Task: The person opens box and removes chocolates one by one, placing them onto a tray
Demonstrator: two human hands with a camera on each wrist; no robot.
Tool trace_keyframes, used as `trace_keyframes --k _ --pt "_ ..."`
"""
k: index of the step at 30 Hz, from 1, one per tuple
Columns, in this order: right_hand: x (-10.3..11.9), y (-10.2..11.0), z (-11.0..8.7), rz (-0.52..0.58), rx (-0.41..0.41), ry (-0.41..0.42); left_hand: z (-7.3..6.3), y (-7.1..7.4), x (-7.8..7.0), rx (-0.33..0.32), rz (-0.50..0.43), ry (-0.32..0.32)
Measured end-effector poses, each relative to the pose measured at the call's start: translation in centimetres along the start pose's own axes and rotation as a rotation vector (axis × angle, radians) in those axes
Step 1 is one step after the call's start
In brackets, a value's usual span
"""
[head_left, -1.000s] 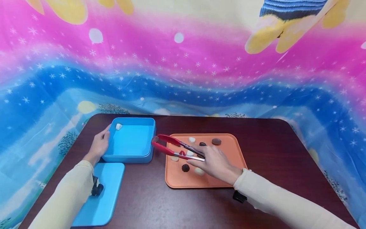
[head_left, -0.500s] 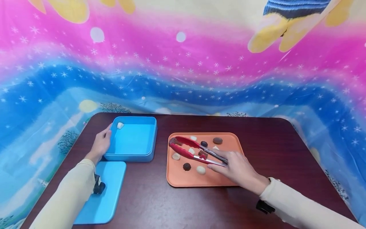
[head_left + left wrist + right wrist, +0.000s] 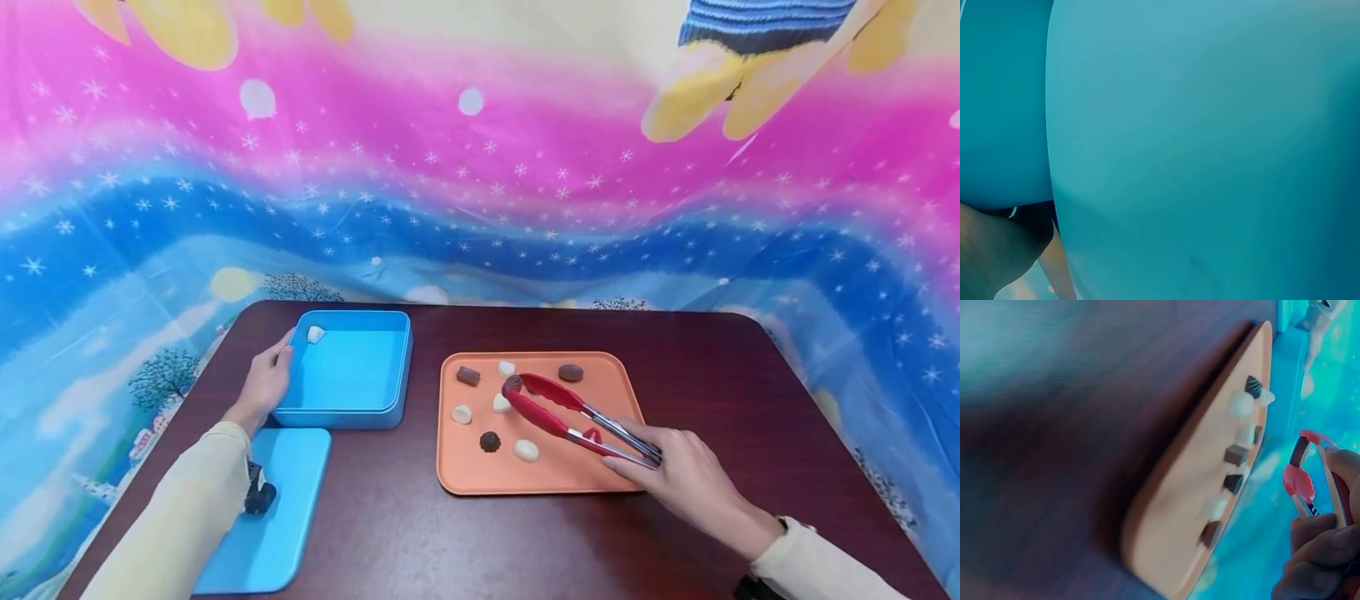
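My right hand grips red-tipped metal tongs. A brown chocolate sits between the tips, above the orange tray; in the right wrist view it looks like a dark brown block. Several white, brown and black chocolates lie on the tray, among them a cream egg-shaped one and a dark fluted one. My left hand rests against the left wall of a blue box, fingers stretched along it. One white piece lies in the box's far left corner.
The blue lid lies flat on the dark wooden table, in front of the box and below my left forearm. A printed cloth hangs around the table's back and sides. The tray sits right of the box.
My right hand has carried the tongs and the brown chocolate rightward, from beside the box to over the tray. A brown cylinder on the tray is now uncovered. My left hand stays at the box.
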State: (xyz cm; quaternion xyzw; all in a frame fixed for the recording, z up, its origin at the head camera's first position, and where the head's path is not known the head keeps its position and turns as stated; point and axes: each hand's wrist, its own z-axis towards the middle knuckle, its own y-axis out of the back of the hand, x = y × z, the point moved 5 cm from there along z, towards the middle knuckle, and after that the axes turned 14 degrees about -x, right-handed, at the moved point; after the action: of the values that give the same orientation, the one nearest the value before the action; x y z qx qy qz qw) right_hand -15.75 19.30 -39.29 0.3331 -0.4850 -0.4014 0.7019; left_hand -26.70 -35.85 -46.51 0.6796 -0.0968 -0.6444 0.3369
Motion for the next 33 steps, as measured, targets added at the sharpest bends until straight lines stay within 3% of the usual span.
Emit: trace_keyframes --k 8,18,33 --pt "-3.3 0.6 -1.5 -0.051 -0.024 -0.033 0.0 -0.1 -0.2 -0.003 -0.008 0.008" --pt "-6.0 0.4 -2.9 -0.124 0.080 -0.076 -0.3 0.0 -0.1 0.005 -0.018 0.002" --pt "-7.8 0.3 -3.8 -0.184 0.163 -0.160 1.5 -0.2 0.0 0.037 -0.024 -0.015"
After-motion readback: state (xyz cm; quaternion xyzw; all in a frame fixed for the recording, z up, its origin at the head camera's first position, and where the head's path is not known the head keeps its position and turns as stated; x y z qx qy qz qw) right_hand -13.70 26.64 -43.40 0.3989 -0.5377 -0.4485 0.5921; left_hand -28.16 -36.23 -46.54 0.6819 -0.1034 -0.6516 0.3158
